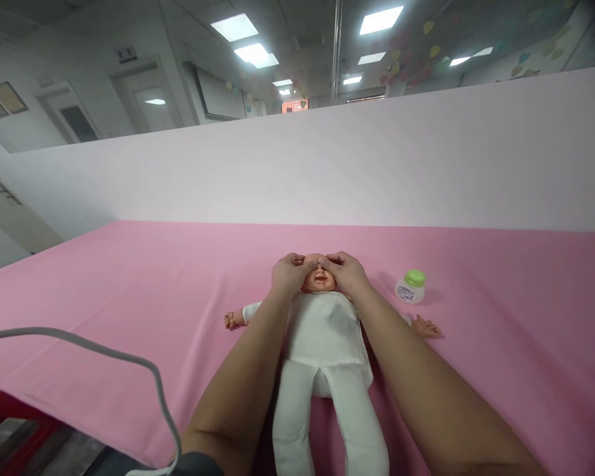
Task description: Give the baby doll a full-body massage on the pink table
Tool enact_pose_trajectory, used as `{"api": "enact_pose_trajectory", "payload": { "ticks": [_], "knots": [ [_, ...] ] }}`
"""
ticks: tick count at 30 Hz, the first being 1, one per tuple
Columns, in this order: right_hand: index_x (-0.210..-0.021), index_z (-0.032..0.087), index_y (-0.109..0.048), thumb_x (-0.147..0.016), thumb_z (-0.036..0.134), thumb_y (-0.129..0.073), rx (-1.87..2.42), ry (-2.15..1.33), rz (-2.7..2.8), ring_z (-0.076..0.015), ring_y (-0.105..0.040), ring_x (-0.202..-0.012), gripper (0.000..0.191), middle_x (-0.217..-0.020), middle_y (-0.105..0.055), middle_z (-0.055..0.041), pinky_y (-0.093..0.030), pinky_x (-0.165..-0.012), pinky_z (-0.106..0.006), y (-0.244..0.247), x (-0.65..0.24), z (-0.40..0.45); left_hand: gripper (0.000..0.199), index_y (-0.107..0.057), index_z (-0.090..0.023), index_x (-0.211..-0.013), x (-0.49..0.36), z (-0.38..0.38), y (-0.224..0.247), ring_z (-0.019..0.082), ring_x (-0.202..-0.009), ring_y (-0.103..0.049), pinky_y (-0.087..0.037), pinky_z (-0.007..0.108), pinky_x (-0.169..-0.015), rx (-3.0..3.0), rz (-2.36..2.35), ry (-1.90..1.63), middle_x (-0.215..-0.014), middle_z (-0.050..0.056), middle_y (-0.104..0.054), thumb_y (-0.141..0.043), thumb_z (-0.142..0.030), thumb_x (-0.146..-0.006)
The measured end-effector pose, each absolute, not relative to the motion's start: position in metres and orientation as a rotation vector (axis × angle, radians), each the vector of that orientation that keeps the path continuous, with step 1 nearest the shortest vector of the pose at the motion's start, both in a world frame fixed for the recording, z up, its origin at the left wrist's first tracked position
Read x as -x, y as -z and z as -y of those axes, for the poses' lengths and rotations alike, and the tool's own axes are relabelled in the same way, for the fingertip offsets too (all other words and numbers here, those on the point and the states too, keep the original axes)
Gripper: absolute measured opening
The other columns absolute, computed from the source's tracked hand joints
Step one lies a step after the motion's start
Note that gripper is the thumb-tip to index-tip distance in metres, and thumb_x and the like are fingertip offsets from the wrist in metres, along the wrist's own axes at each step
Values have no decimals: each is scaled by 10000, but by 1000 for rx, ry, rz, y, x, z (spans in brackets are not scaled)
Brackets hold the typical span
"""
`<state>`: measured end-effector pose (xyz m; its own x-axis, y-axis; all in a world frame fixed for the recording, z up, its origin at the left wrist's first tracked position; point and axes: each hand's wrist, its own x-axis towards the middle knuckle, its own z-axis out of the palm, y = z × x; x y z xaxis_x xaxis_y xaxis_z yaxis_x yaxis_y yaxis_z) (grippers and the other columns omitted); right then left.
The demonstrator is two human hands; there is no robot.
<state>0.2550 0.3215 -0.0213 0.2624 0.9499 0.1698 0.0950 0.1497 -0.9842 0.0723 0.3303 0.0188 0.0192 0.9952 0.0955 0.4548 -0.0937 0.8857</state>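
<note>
A baby doll in a white top and white trousers lies on its back on a pink cloth, its arms spread out to the sides. My left hand rests against the left side of the doll's head, with its thumb over the eye area. On the other side of the head, my right hand mirrors it, thumb near the bridge of the nose. Both hands have bent fingers around the head. The doll's mouth and chin show between and below the thumbs; its eyes are hidden.
A small clear jar with a green lid stands right of the doll. A grey cable curves across the lower left. Behind the pink surface rises a white wall with glass above. Something red is at the lower left edge.
</note>
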Motion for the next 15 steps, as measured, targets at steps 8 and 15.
{"api": "enact_pose_trajectory", "payload": {
  "ticks": [8, 15],
  "knots": [
    [-934, 250, -797, -828, 540, -734, 1251, -805, 1097, -277, -747, -994, 315, -1011, -819, -51, -578, -938, -420, 28, -251, -327, 381, -791, -249, -1136, -79, -337, -4, 251, -1025, -742, -568, 318, -842, -1489, -1431, -1183, -1154, 69, -800, -754, -506, -858],
    [-1203, 269, -772, -844, 456, -768, 1113, -986, 1086, -272, -650, -1298, 405, -1376, -716, -47, -501, -1139, -448, 36, -258, -329, 280, -805, -223, -1123, -71, -341, 5, 242, -1146, -717, -546, 341, -987, -1432, -1299, -1253, -1218, 66, -787, -687, -381, -924]
  ]
}}
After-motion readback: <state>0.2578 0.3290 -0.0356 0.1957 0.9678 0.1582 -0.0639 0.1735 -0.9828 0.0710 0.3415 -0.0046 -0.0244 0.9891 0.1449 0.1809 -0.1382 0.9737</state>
